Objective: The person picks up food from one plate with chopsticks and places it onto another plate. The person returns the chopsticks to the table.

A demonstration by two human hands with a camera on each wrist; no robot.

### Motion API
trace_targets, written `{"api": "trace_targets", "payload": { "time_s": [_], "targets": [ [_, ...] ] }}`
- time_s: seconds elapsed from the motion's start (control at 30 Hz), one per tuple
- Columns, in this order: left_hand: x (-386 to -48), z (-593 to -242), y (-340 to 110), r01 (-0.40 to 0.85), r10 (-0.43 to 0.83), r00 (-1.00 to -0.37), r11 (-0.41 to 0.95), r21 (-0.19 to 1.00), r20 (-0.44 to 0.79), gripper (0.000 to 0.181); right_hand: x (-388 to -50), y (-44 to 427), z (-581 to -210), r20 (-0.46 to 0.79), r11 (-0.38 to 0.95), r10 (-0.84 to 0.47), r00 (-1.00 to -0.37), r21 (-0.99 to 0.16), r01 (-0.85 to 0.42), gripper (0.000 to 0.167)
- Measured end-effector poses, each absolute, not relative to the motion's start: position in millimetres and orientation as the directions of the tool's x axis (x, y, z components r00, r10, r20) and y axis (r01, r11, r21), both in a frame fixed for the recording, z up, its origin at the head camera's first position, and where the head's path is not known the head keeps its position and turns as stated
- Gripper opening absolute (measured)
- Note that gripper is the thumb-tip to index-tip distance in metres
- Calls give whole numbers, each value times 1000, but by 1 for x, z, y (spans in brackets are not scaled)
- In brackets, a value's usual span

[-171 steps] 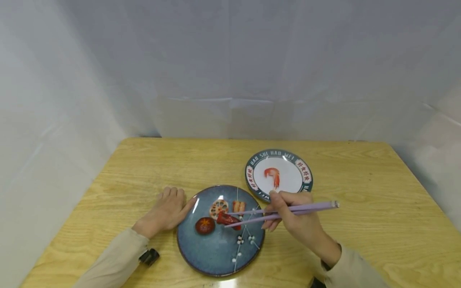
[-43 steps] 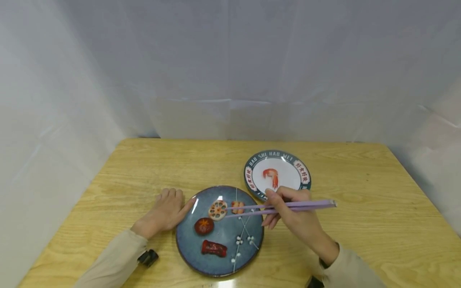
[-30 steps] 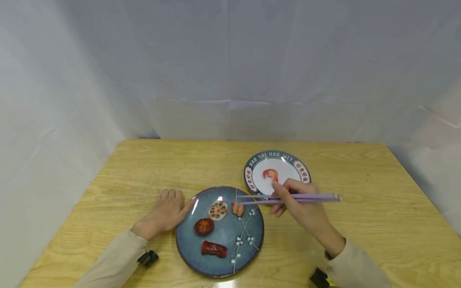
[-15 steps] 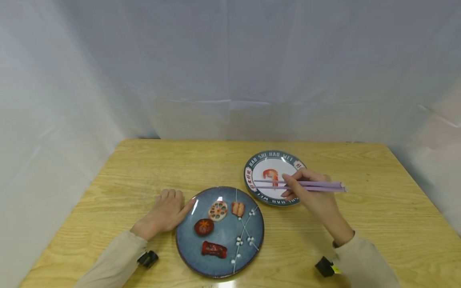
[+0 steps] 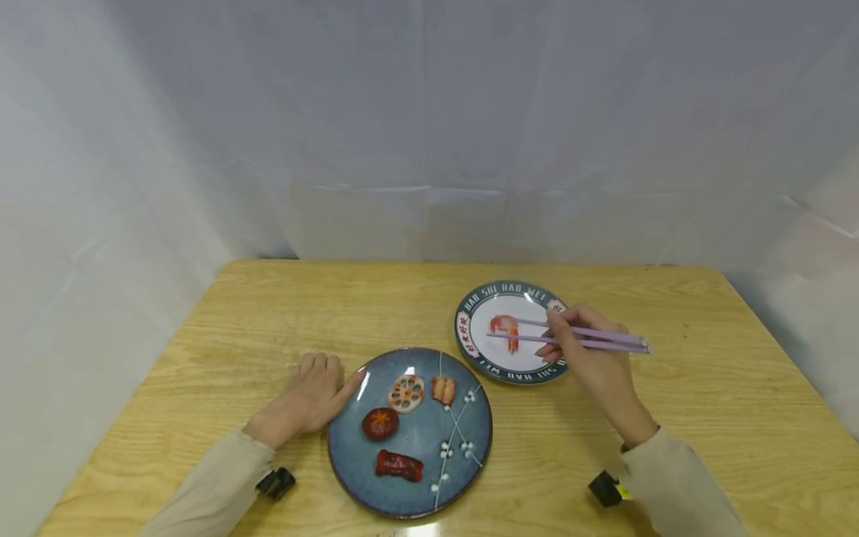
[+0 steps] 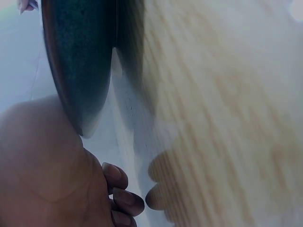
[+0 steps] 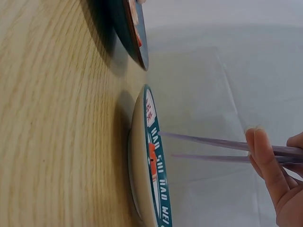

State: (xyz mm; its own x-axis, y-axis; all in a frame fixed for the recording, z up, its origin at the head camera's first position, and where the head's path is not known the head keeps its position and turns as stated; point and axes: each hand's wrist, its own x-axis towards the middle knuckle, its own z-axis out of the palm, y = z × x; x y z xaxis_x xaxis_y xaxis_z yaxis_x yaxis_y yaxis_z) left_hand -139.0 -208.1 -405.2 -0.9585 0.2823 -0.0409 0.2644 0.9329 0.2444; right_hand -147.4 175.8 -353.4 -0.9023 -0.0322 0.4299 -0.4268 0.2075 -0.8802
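My right hand (image 5: 596, 361) holds a pair of purple chopsticks (image 5: 604, 339) over the white plate (image 5: 483, 349) with a dark lettered rim. Their tips are spread apart, one on each side of a curled shrimp (image 5: 513, 335). In the right wrist view the chopsticks (image 7: 208, 140) hover above that plate's rim. My left hand (image 5: 307, 395) lies beside the blue plate (image 5: 416, 496), its thumb on the rim. On the blue plate are a lotus root slice (image 5: 406, 394), a mushroom cap (image 5: 380, 423), a glossy dark-red piece of food (image 5: 399, 465) and a small browned piece (image 5: 443, 389).
Both plates stand close together on a wooden table (image 5: 322, 306), the white one behind and right of the blue one. Pale cloth (image 5: 429, 134) hangs beyond the table's far edge. Black devices (image 5: 275, 483) sit at both wrists.
Earlier the chopsticks held the dark-red piece mid-plate; it now lies near the blue plate's front. My right hand has since carried the chopsticks back and right to the shrimp. The left hand stays put.
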Motion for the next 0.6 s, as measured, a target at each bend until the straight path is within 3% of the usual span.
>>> {"api": "trace_targets", "payload": {
  "time_s": [0.6],
  "targets": [
    [-139,-409,-208,257,273,-961,936,242,-34,47,-156,182,-364,322,284,100,-941,-916,-283,30]
  ]
}}
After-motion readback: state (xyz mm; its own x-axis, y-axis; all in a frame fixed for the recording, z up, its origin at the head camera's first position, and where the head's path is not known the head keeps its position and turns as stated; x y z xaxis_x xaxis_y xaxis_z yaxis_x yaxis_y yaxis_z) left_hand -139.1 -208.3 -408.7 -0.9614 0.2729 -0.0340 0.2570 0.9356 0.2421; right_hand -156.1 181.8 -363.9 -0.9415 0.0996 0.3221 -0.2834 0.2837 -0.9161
